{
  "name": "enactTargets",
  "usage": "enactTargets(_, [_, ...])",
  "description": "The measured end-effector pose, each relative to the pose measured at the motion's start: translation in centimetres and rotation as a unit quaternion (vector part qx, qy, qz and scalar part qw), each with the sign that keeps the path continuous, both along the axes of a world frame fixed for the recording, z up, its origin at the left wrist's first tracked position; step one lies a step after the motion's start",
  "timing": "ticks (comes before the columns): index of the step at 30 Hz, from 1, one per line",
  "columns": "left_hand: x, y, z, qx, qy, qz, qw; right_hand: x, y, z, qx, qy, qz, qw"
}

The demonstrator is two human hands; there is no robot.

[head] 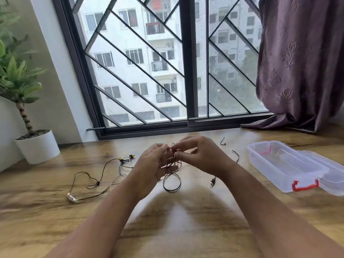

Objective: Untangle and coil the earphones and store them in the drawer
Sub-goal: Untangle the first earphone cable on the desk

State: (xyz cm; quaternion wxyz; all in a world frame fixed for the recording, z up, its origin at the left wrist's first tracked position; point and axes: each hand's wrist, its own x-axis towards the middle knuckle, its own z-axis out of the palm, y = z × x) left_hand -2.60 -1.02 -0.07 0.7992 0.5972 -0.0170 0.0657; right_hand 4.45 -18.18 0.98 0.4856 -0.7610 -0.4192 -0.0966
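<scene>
The right hand (pixel 197 155) pinched the black earphone cable (pixel 172 191) just beside the left hand's (pixel 154 162) fingertips above mid-table, its loose loop hanging straight down toward the near side, while the left hand's own hold could not be told.

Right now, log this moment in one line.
stage: untangling | left hand: holds black cord | right hand: pinches black cord | clear box: open
</scene>
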Motion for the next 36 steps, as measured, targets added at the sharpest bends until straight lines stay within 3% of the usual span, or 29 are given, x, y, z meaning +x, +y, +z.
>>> enactTargets(8, [-0.1,-0.2,-0.5,0.066,-0.031,0.012,0.997,-0.3,0.3,-0.1,0.003,-0.064,-0.077,0.995])
enactTargets(17, [0.2,0.0,-1.2,0.131,-0.044,0.062,0.988,-0.5,0.2,-0.2,0.0,-0.024,-0.065,0.998])
enactTargets(26, [-0.1,-0.5,-0.6,0.356,-0.135,0.189,0.905,-0.3,0.6,-0.7,-0.019,-0.049,-0.078,0.996])
enactTargets(31, [0.1,-0.3,-0.7,0.258,-0.064,0.174,0.948,-0.7,0.8,-0.7,-0.036,-0.058,-0.062,0.996])
enactTargets(36, [0.1,-0.2,-0.9,0.212,-0.031,0.165,0.963,-1.0,1.2,-0.6,-0.038,-0.102,-0.089,0.99])
